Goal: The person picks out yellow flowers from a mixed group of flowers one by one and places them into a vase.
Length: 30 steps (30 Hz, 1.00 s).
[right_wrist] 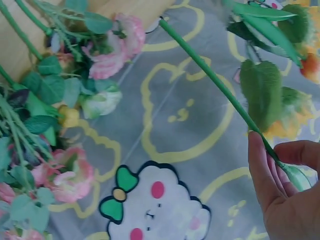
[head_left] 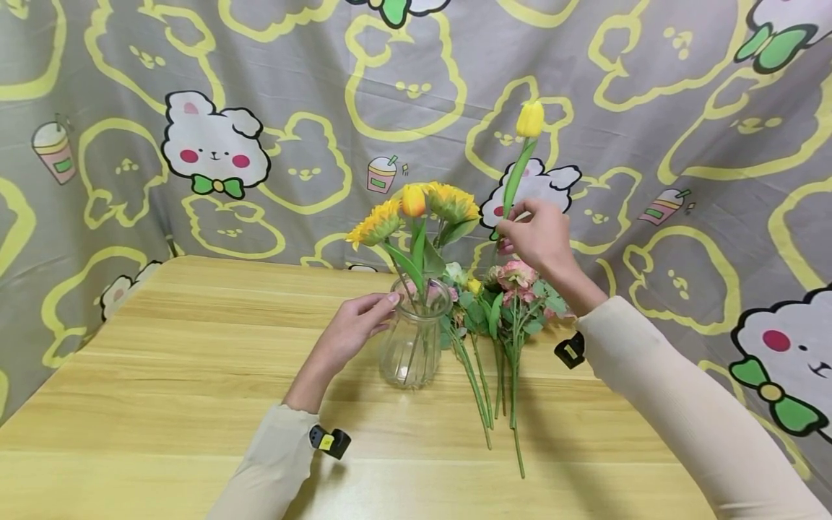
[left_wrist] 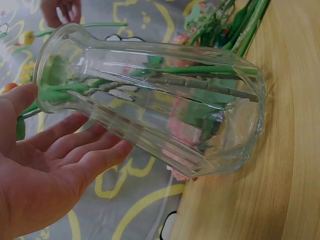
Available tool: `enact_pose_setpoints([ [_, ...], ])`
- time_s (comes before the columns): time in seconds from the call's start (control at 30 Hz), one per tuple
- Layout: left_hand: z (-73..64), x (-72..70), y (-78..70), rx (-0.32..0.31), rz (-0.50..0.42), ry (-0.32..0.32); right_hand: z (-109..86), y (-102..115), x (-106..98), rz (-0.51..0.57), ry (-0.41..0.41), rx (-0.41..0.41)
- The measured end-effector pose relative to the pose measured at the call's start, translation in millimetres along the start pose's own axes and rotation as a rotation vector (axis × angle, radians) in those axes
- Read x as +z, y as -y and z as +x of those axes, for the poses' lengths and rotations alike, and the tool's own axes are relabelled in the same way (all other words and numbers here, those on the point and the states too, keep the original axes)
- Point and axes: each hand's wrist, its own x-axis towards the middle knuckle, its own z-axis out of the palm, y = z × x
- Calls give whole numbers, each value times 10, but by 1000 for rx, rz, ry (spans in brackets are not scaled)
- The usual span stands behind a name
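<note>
And here's the right hand (head_left: 542, 231), up at two o'clock from the glass vase (head_left: 409, 357), fingertips pinching the green stem of a yellow tulip (head_left: 531, 119)! The bloom tops out at one o'clock, well clear of the vase, and in the right wrist view the bare stem end points toward eleven o'clock, touching nothing.

Over at nine o'clock, the left hand (head_left: 354, 321) is on the job: thumb up at the glass rim, fingers loosely extended beside the neck, palm spread rather than wrapped round.

The vase stands upright on the wooden tabletop (head_left: 195, 375), already carrying company: an orange-yellow tulip (head_left: 413, 201) near twelve, one sunflower (head_left: 377, 222) leaning out at eleven, another sunflower (head_left: 453, 204) toward one, stems slanting down inside the clear glass.

Just off at three o'clock lies a loose pile, pink flowers (head_left: 518, 276) among the leaves, with green stems (head_left: 484, 393) running down toward six. And behind it all, at twelve, hangs a grey curtain (head_left: 312, 72) with yellow-outlined cartoon animals!
</note>
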Motion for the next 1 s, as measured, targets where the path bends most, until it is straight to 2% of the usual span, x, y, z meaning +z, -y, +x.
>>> enact_pose_setpoints([
  [0.37, -2, 7, -10, 0, -3, -13, -21, 314, -101, 102, -67, -121],
  [0.5, -7, 6, -4, 7, -3, -13, -41, 358, -86, 124, -57, -119],
  [0.73, 0, 8, 11, 9, -10, -5, -99, 335, -10, 88, -29, -114],
  [1.0, 2, -2, 15, 3, -12, -6, -204, 230, 191, 86, 50, -72],
])
